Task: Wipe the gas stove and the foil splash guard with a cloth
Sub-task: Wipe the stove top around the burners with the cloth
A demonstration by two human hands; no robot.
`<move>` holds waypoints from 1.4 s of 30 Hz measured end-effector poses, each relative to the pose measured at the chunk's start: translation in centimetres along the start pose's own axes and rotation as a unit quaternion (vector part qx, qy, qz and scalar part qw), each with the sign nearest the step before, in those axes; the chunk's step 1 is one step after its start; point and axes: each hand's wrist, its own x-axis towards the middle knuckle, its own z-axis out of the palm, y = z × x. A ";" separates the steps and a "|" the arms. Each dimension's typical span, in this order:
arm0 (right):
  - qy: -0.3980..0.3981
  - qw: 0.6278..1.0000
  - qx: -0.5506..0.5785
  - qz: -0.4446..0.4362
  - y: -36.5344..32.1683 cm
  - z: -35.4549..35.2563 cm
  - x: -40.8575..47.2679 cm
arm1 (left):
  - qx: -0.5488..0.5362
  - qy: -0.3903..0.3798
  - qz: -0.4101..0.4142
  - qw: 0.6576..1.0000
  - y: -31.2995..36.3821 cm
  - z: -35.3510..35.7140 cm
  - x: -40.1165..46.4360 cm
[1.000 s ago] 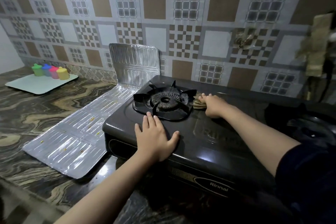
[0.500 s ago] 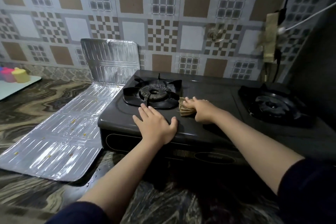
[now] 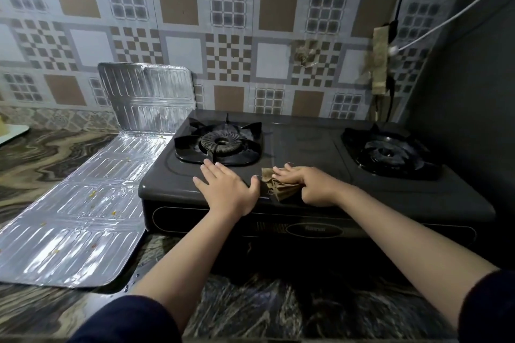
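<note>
A black two-burner gas stove (image 3: 306, 145) stands on the marbled counter. My left hand (image 3: 227, 189) lies flat on its top, just in front of the left burner (image 3: 220, 143). My right hand (image 3: 309, 182) presses a folded brown cloth (image 3: 278, 186) onto the stove top between the burners, near the front edge, fingers curled over it. The silver foil splash guard (image 3: 83, 214) lies flat on the counter left of the stove, one panel (image 3: 147, 100) standing against the wall. Small yellow crumbs dot the flat foil.
The right burner (image 3: 390, 152) sits at the stove's far right, close to a dark side wall (image 3: 468, 92). Cables and a taped fitting (image 3: 380, 64) hang on the tiled wall behind. A white tray edge (image 3: 11, 132) shows at the far left.
My right hand has dragged the cloth from beside the left burner toward the stove's front edge. My left hand stays flat on the stove. The view has swung right, showing the right burner.
</note>
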 end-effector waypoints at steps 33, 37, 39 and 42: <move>0.055 0.989 -0.005 0.137 2.9 -13.1 2.9 | 0.010 -0.069 0.376 0.924 2.3 -0.4 2.0; 0.115 0.983 -0.050 0.131 4.1 -12.7 7.8 | 0.084 -0.128 0.344 0.926 3.0 -0.2 2.6; 0.146 0.978 -0.092 0.117 4.8 -12.0 9.9 | 0.095 -0.121 0.350 0.924 3.2 0.0 2.7; 0.109 0.979 -0.133 0.107 6.5 -10.7 13.1 | 0.092 -0.118 0.351 0.924 3.2 0.3 3.0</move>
